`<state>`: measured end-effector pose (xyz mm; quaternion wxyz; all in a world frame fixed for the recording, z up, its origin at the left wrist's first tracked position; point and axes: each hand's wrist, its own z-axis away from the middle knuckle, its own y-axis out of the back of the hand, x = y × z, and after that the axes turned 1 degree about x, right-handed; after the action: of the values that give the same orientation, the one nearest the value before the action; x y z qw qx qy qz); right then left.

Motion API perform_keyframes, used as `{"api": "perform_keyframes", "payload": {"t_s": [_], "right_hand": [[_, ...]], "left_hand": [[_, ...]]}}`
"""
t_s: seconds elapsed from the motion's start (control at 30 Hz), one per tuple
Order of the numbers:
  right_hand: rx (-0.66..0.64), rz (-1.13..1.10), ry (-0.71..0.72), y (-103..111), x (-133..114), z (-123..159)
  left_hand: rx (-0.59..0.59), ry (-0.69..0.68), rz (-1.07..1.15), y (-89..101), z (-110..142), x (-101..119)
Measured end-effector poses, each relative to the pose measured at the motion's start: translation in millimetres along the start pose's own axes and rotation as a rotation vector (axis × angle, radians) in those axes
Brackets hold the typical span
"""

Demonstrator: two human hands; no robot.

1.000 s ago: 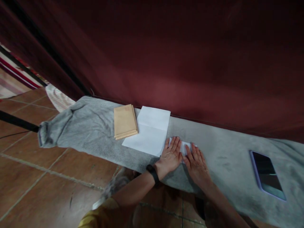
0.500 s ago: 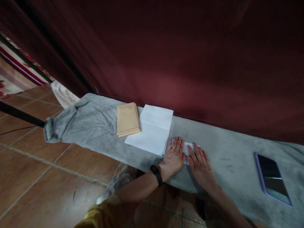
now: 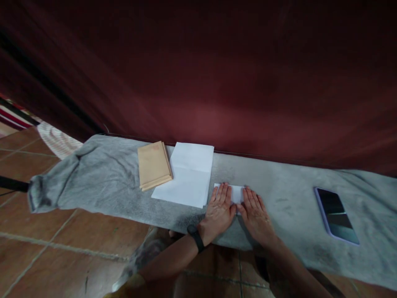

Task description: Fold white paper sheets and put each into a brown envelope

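Note:
A small white piece of folded paper [image 3: 237, 194] lies on the grey cloth, partly covered by both hands. My left hand [image 3: 218, 209], with a black band on the wrist, presses flat on its left part, fingers stretched out. On the right edge of the paper rests my right hand [image 3: 256, 213], palm down and fingers extended. The two thumbs come close together at the near edge. Left of my hands lie larger white sheets [image 3: 190, 176] with a crease across the middle. A stack of tan envelopes [image 3: 154, 163] overlaps their left side.
A phone with a purple case [image 3: 336, 216] lies at the right on the grey cloth [image 3: 288, 190], which covers a long narrow bench. Dark red fabric [image 3: 198, 82] rises behind it. Brown floor tiles [image 3: 93, 236] show in front and to the left.
My right hand has slid off the middle of the small paper toward its right edge, uncovering more of it. My left hand stays on the left part. The whole view has shifted slightly.

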<state>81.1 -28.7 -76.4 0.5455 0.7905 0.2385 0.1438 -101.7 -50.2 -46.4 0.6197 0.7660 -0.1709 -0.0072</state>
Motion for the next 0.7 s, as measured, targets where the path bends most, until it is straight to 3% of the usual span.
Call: {"api": "perform_keyframes", "payload": {"t_s": [0.7], "right_hand": [[0.078,-0.074,-0.031,6.8,9.2,28.0]], "left_hand": [[0.041,0.030,-0.086,-4.7,-2.5,-7.6]]}}
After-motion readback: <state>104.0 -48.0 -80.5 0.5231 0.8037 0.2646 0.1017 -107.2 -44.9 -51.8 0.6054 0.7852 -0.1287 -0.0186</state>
